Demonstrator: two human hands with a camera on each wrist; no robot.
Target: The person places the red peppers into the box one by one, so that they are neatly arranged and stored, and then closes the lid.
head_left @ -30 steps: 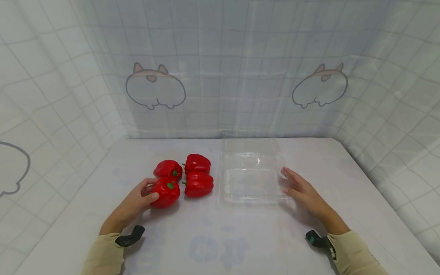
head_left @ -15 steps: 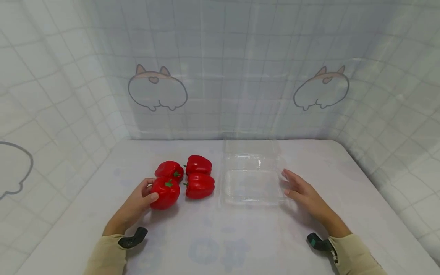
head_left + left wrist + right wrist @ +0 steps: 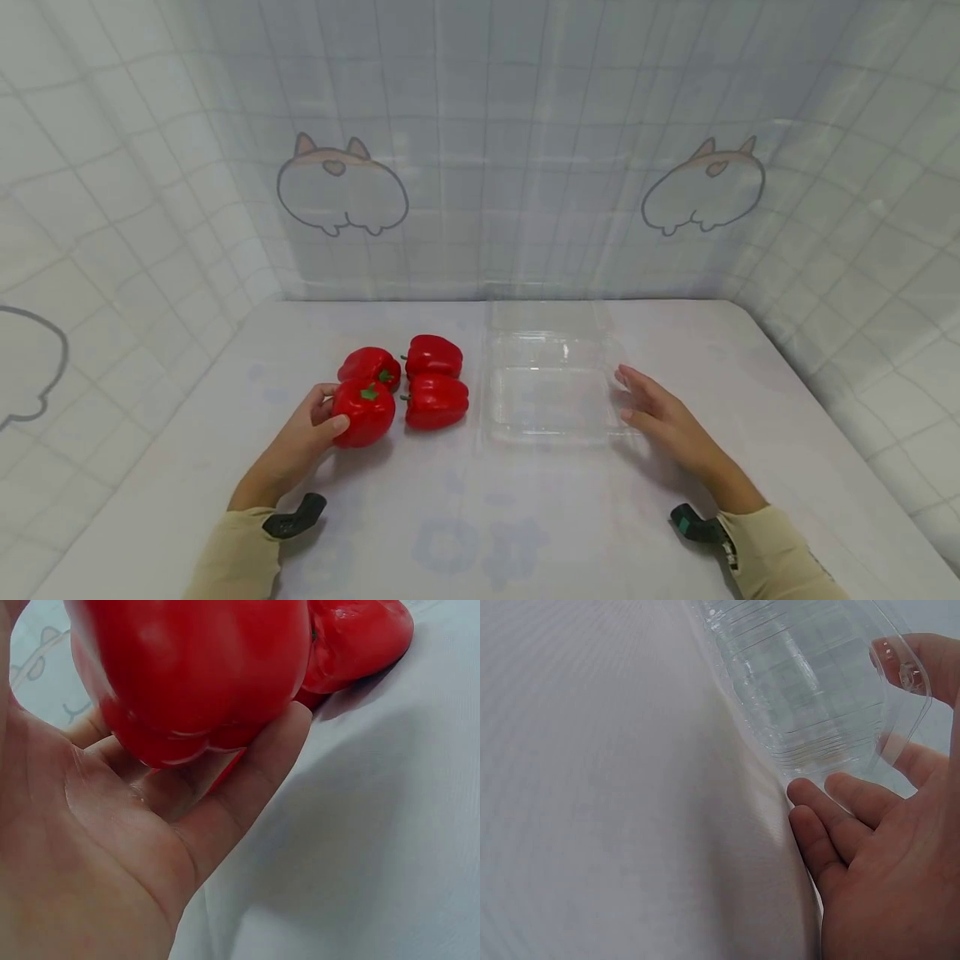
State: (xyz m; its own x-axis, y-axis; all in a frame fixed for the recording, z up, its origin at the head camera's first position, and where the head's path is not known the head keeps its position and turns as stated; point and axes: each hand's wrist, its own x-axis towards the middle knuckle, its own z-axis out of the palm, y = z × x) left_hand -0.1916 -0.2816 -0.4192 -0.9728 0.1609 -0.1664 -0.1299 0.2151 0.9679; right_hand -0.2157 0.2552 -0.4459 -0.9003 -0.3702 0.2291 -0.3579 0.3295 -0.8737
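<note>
In the head view my left hand (image 3: 311, 427) grips a red bell pepper (image 3: 363, 421), thumb on the near side and fingers round the far side. Its green stem points up. In the left wrist view the fingers lie along the lower part of the held pepper (image 3: 202, 667), and a shadow falls on the cloth below. My right hand (image 3: 667, 425) is at the right side of a clear plastic box (image 3: 547, 429) with its lid folded back. In the right wrist view the thumb and index finger overlap the box's rim (image 3: 922, 682), the other fingers loosely extended.
Right by the held pepper lies another bell pepper (image 3: 367, 367). Two more, a far pepper (image 3: 433, 357) and a nearer pepper (image 3: 437, 403), lie between it and the box. White cloth (image 3: 465, 517) covers the table, with a grid-patterned curtain (image 3: 517, 167) behind.
The pepper in my left hand has risen slightly and turned so its stem faces more upward. My right hand and the box have stayed in place.
</note>
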